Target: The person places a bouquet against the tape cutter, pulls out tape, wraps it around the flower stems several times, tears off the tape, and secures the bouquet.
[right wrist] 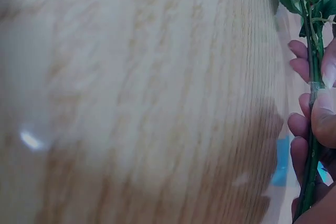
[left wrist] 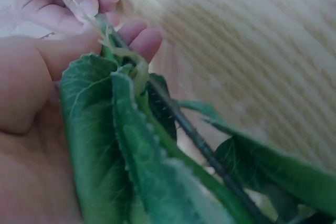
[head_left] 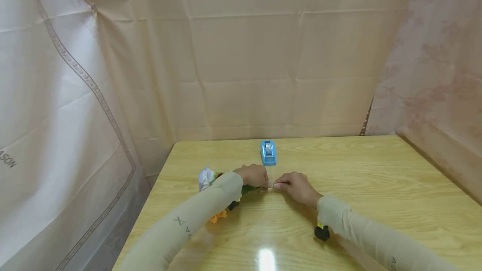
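Note:
My left hand (head_left: 254,175) grips a bunch of flowers by the green stems (right wrist: 314,69), just below the leaves (left wrist: 94,124). A pale white flower (head_left: 206,178) and an orange flower (head_left: 218,216) show on either side of my left sleeve, which hides much of the bunch. Close to it, my right hand (head_left: 299,187) pinches the lower stems between thumb and fingers. A shiny clear strip of tape (right wrist: 316,85) lies against the stems between the two hands; how far round it goes I cannot tell.
A blue tape dispenser (head_left: 268,153) stands on the wooden table (head_left: 369,170) just beyond the hands, near the back edge. Cloth curtains (head_left: 244,53) hang behind the table and at both sides. A black wrist camera (head_left: 321,233) hangs under my right sleeve.

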A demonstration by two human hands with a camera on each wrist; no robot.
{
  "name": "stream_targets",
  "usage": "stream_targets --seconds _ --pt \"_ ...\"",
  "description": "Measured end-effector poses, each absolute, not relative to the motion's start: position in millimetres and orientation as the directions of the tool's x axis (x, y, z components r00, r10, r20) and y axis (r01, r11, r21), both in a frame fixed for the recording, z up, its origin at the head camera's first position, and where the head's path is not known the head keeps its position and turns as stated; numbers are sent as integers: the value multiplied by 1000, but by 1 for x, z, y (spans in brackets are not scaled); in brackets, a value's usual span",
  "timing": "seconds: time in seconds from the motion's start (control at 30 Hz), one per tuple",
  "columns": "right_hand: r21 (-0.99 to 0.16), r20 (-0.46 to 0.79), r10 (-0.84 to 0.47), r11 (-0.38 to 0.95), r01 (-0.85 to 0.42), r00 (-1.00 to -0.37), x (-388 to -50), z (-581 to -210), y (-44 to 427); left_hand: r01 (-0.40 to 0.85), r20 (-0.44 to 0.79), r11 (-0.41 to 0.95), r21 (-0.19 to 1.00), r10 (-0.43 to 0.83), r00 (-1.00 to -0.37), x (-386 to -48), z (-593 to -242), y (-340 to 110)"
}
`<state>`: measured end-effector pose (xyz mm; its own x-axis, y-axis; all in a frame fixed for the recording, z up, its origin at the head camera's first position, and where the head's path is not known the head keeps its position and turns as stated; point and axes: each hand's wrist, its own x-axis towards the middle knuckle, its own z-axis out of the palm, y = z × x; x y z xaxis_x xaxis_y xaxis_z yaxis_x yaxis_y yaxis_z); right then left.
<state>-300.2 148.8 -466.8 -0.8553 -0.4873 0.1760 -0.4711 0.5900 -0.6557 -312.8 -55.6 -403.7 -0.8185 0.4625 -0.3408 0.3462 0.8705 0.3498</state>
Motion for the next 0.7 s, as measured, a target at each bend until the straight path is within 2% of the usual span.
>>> stream_targets --seconds 0.4,0.7 --pt "-685 145 -494 575 -447 -858 -300 -467 149 334 -235 892 306 410 -881 -311 -409 -58" --pt "-736 37 -425 601 -312 -905 -299 -464 147 340 -143 899 275 388 -910 -311 -419 -55"
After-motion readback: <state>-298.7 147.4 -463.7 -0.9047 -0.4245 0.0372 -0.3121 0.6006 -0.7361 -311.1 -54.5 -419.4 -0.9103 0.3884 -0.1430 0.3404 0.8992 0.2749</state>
